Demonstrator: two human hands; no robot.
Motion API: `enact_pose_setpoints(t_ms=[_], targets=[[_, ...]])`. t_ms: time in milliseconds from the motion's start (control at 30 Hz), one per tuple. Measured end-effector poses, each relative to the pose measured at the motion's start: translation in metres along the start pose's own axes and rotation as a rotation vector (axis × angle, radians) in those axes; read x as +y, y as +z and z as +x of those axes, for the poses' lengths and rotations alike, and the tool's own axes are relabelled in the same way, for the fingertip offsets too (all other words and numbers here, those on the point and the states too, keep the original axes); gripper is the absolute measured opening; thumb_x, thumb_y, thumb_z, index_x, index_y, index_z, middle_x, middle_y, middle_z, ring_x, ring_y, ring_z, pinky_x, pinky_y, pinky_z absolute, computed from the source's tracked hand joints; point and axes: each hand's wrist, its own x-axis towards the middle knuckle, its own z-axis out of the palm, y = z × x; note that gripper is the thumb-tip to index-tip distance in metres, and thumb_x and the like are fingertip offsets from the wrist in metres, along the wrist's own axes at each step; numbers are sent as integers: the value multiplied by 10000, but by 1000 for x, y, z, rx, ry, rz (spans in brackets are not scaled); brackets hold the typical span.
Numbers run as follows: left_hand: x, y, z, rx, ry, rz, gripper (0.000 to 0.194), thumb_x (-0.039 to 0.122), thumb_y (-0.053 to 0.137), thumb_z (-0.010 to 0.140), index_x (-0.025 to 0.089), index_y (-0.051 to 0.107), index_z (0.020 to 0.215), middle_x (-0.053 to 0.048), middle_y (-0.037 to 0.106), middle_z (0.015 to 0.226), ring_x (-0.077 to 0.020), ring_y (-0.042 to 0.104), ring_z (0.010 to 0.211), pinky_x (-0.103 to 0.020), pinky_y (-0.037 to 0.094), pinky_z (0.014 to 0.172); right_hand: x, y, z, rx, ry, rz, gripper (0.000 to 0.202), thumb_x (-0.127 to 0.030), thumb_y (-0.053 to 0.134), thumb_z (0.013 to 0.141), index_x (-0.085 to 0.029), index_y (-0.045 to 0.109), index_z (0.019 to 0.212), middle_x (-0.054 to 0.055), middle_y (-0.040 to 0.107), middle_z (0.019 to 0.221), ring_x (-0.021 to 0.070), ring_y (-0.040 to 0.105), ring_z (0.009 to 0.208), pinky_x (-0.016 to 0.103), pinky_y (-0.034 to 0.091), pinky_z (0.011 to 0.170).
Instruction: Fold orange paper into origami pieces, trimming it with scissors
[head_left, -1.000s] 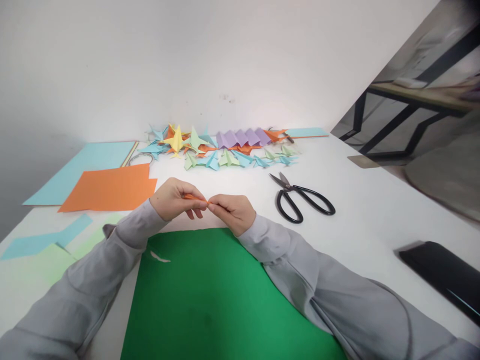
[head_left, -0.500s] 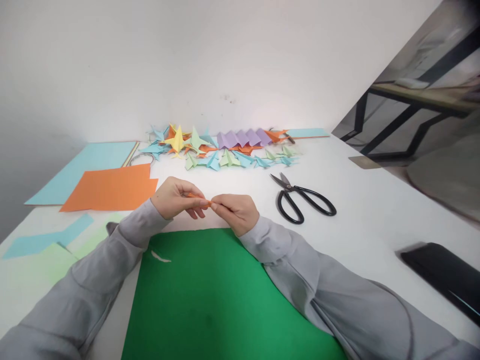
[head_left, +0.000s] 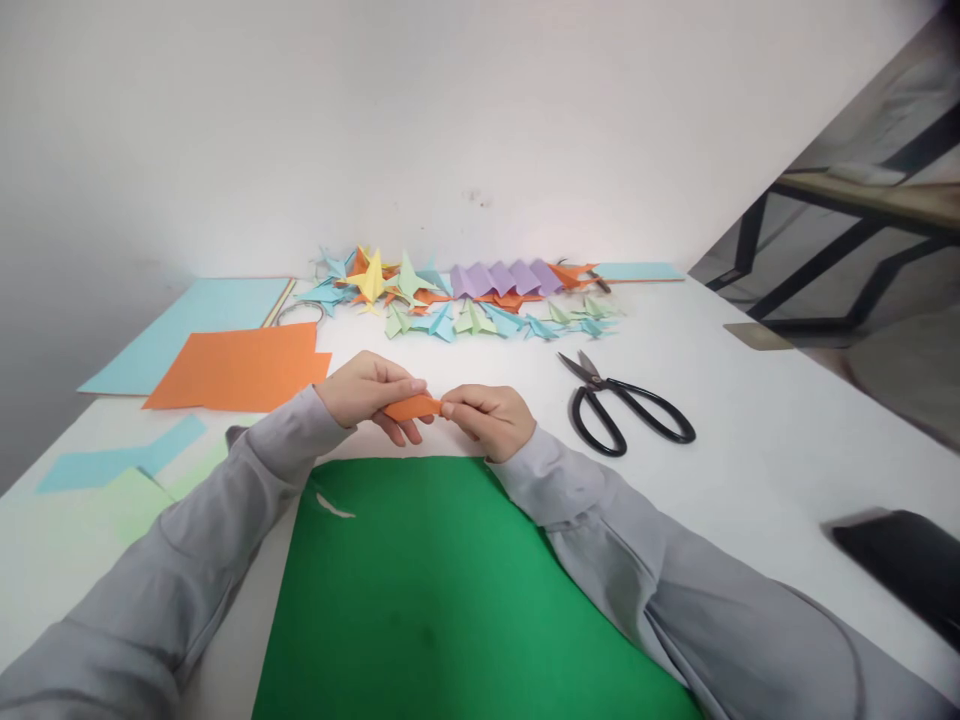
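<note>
A small folded piece of orange paper (head_left: 411, 408) is held up between both hands, just beyond the far edge of a green sheet (head_left: 450, 590). My left hand (head_left: 369, 392) grips its left part, thumb on top and fingers beneath. At the right tip of the paper, my right hand (head_left: 493, 418) pinches with thumb and forefinger. Black-handled scissors (head_left: 598, 384) lie on the white table to the right of my right hand, blades slightly apart.
Folded paper shapes (head_left: 435, 300) line the wall, with a pleated purple strip (head_left: 506, 278) among them. Orange sheets (head_left: 244, 368), a light blue sheet (head_left: 187, 320) and blue and green scraps (head_left: 124, 465) lie left. A black object (head_left: 907, 560) sits at the right.
More of the orange paper shows between my hands, as my left thumb has moved up along it. The whole view has shifted, so the table's things appear farther right.
</note>
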Motion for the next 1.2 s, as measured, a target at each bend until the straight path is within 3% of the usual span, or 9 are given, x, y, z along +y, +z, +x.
enact_pose_setpoints(t_ms=[300, 467, 567, 767, 1033, 1200], targets=[[2, -1, 0, -35, 16, 28, 361, 429, 633, 706, 74, 687, 744, -116, 683, 790, -108, 605, 495, -184, 466, 388, -2, 2, 1, -19, 210, 164, 232, -347, 525, 652, -136, 622, 644, -78, 328, 349, 73, 282, 372, 233, 209, 398], [-1, 2, 1, 70, 132, 96, 288, 184, 762, 547, 85, 679, 805, -34, 647, 559, -121, 595, 470, -196, 473, 393, -3, 1, 0, 8, 126, 119, 210, -325, 521, 686, -143, 620, 647, -64, 372, 392, 76, 325, 405, 231, 240, 417], [-4, 6, 3, 119, 200, 119, 260, 94, 749, 508, 77, 669, 754, -21, 639, 526, -115, 587, 456, -193, 477, 392, -3, 0, -1, 4, 44, 63, 201, -304, 514, 715, -147, 625, 659, -46, 416, 444, 82, 368, 449, 231, 262, 437], [-6, 8, 3, 147, 292, 163, 158, 127, 709, 572, 71, 677, 717, -18, 624, 492, -105, 572, 431, -182, 460, 374, -1, 0, -2, 7, -37, 21, 209, -301, 502, 751, -145, 628, 691, -37, 439, 484, 83, 386, 470, 229, 287, 451], [-6, 6, 2, 133, 283, 145, 164, 171, 729, 577, 77, 684, 705, -14, 614, 463, -101, 554, 392, -190, 466, 368, -2, 1, -3, -10, -19, 56, 217, -317, 495, 757, -151, 621, 697, -38, 423, 465, 88, 383, 457, 227, 288, 440], [-7, 5, 3, 145, 276, 122, 201, 261, 743, 588, 95, 682, 682, -49, 665, 576, -124, 598, 445, -202, 477, 377, -1, 0, -3, -12, -27, 12, 228, -325, 491, 773, -154, 636, 729, -19, 459, 491, 101, 418, 491, 227, 295, 440]])
